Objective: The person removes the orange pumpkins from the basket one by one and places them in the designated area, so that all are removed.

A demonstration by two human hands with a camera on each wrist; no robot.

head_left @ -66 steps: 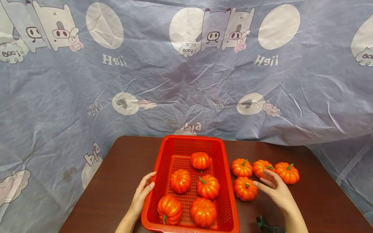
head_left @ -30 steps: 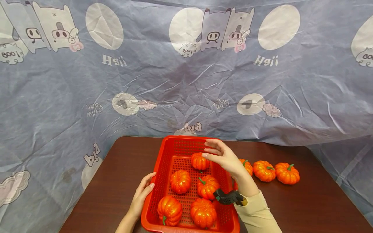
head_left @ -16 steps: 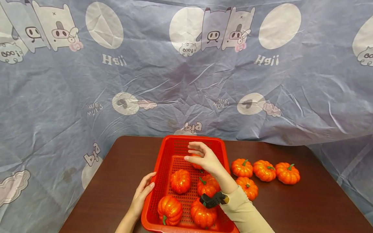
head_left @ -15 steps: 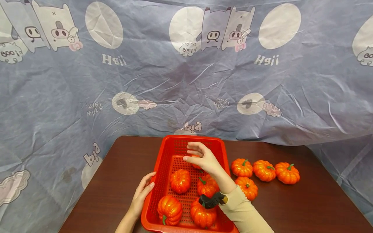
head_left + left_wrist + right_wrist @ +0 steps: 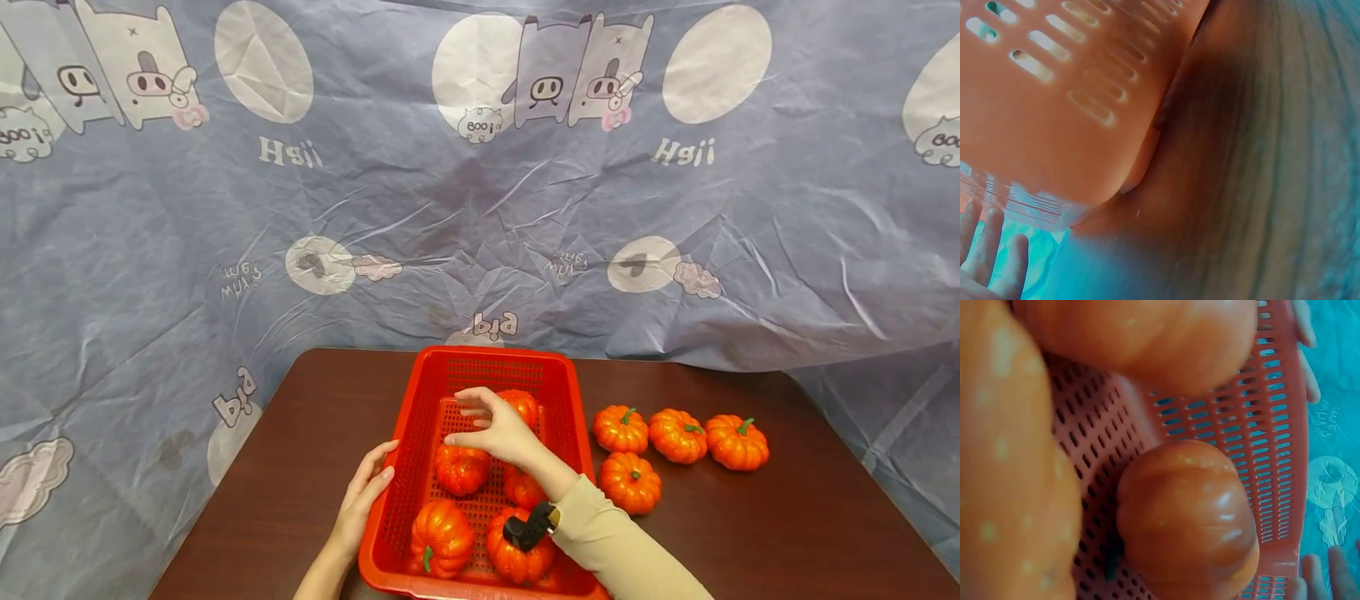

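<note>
A red perforated basket (image 5: pixel 405 417) holds several orange pumpkins, among them one at the front left (image 5: pixel 442 537) and one at mid-left (image 5: pixel 462 472). My left hand (image 5: pixel 360 500) rests against the basket's left side, thumb near the rim; its fingers (image 5: pixel 985 250) show beside the basket wall in the left wrist view. Over the basket, my right hand (image 5: pixel 498 429) is open with curved, spread fingers above the mid-left pumpkin, holding nothing. Whether it touches that pumpkin I cannot tell. The right wrist view shows a pumpkin (image 5: pixel 1188 519) inside the basket.
Right of the basket, several pumpkins lie on the dark brown table (image 5: pixel 750 533), one of them at the near side (image 5: pixel 631 483). A black wrist strap piece (image 5: pixel 528 527) hangs below the right forearm. A printed grey-blue cloth (image 5: pixel 480 208) stands behind the table.
From the pumpkins on the right, my right hand has come over the basket, then moved left and nearer, down toward the mid-left pumpkin. The front-left pumpkin has shifted slightly. My left hand stays at the basket.
</note>
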